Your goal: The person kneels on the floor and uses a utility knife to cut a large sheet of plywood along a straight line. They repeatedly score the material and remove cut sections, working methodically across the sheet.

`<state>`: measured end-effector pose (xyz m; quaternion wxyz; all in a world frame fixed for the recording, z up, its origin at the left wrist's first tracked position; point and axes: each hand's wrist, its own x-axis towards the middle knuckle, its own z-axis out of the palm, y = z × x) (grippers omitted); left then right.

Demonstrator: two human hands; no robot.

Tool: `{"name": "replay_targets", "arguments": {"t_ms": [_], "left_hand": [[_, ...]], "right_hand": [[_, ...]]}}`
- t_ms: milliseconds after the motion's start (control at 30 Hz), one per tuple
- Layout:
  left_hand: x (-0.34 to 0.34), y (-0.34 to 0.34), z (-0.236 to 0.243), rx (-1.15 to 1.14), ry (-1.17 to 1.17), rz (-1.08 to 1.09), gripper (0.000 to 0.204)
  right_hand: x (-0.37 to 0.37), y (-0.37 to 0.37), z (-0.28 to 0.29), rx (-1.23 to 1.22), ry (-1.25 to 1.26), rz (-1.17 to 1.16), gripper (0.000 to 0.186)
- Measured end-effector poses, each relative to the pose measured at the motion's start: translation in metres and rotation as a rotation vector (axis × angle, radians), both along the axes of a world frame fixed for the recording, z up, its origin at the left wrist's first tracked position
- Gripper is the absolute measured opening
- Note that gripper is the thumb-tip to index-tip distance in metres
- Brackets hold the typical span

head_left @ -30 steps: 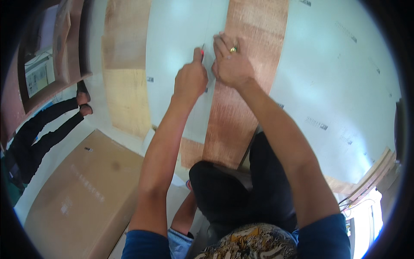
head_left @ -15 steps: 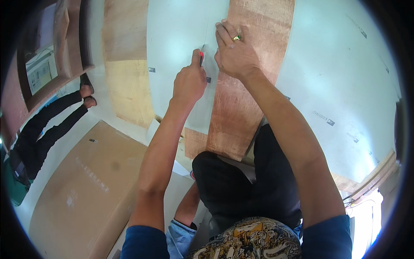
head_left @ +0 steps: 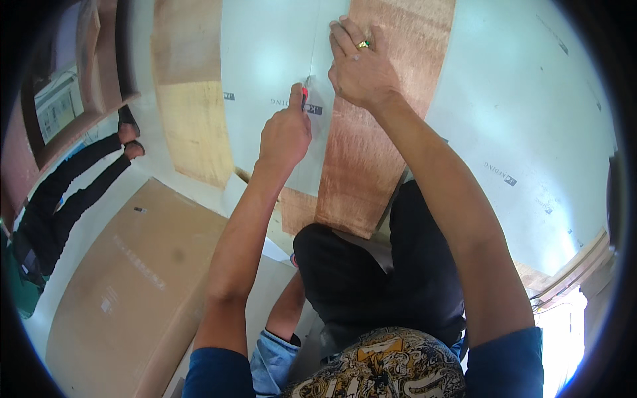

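Observation:
My left hand (head_left: 285, 134) is closed round a red and black utility knife (head_left: 304, 96). The knife's blade tip rests on a pale, glossy sheet (head_left: 265, 60), on a thin straight line that runs along the sheet. Just right of it, my right hand (head_left: 363, 71) lies with fingers stretched out, pressing on a reddish-brown plywood strip (head_left: 355, 166). A ring with a green stone is on one of its fingers. The strip lies on the sheet, and its left edge runs close beside the line.
More pale sheet (head_left: 504, 119) spreads to the right. Plywood pieces (head_left: 192, 132) lie at the left, and a large brown board (head_left: 133, 265) lies at lower left. Another person's dark-trousered legs (head_left: 73, 179) are at far left; another person's bare forearm (head_left: 288, 308) is near my knee.
The knife in my left hand has moved a little toward me along the line, uncovering more of a printed mark. My right hand stays on the strip; the whole view has shifted slightly.

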<state>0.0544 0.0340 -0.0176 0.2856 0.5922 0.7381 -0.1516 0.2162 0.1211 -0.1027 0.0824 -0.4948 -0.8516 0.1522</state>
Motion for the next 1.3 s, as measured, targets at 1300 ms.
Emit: {"name": "replay_targets", "arguments": {"t_ms": [1300], "left_hand": [[-0.021, -0.099, 0.04, 0.255, -0.213, 0.145, 0.06]], "right_hand": [[-0.003, -0.001, 0.013, -0.012, -0.183, 0.017, 0.06]]}}
